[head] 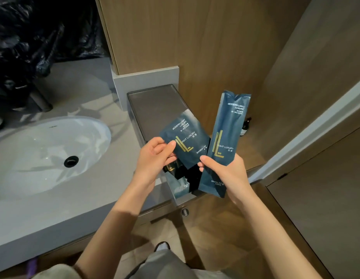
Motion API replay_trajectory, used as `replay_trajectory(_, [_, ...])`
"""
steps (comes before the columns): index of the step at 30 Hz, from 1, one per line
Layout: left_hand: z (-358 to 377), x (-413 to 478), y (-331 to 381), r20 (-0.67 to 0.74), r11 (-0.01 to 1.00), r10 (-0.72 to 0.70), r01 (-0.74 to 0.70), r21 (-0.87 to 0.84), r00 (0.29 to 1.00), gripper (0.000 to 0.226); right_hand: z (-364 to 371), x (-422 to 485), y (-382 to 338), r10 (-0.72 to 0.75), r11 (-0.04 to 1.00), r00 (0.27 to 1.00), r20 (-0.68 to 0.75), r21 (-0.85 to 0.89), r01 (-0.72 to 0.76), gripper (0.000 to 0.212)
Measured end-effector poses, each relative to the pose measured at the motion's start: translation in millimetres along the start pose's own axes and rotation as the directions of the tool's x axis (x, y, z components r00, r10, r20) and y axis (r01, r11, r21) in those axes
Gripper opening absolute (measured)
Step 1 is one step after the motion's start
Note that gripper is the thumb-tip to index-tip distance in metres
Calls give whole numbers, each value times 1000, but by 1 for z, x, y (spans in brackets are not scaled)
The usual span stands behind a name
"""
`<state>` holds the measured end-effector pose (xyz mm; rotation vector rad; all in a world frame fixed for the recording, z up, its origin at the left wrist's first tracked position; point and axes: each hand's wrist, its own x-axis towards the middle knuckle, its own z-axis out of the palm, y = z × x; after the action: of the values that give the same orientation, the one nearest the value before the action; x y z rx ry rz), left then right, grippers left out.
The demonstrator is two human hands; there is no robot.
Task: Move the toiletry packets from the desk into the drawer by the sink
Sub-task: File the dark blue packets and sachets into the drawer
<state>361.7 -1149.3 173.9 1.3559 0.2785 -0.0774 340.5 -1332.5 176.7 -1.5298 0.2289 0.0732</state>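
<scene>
While the shower cap packet (185, 141) is pinched by the fingers (168, 147) of the left hand (153, 160), the dental kit packet (223, 141) is gripped in the right hand (229, 172), both held over the open drawer (135, 117) beside the sink (44, 150).

A grey counter (84, 83) carried a white oval sink (34, 154) with a black drain (71, 161). Wood-panel walls (195, 37) stood behind. A black plastic bag (30, 37) occupied the far-left corner. The floor (225, 228) was tan.
</scene>
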Motion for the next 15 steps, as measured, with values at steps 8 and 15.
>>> replay_trajectory(8, [-33,32,14,-23,994,37,-34,100,999,18,-4,20,-13,-11,992,999,41,-128,16,30])
replay_trajectory(15, [-51,42,14,-42,985,52,-44,164,998,12,-22,35,-12,-22,923,992,120,-378,66,25])
